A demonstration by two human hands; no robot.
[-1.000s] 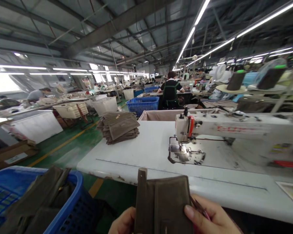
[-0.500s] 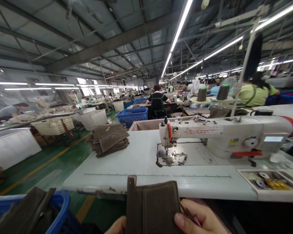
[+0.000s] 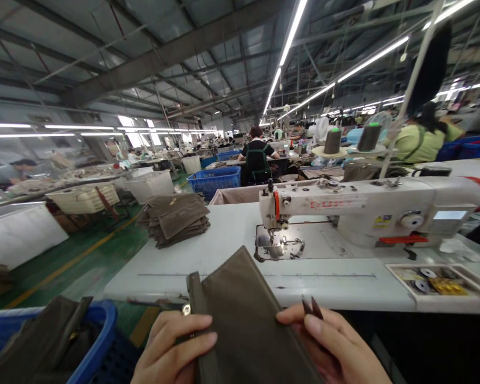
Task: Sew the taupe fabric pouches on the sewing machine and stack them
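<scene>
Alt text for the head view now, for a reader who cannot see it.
The left hand and right hand hold an olive fabric piece before a white sewing table; the right also grips small snips. On the table: a sewing machine and a stack of similar pieces.

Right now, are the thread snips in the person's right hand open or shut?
Open: the thread snips show two blade tips standing apart above the right hand, which pinches the brown fabric piece.

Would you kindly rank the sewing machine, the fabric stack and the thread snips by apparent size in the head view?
1. sewing machine
2. fabric stack
3. thread snips, smallest despite being nearest the camera
</scene>
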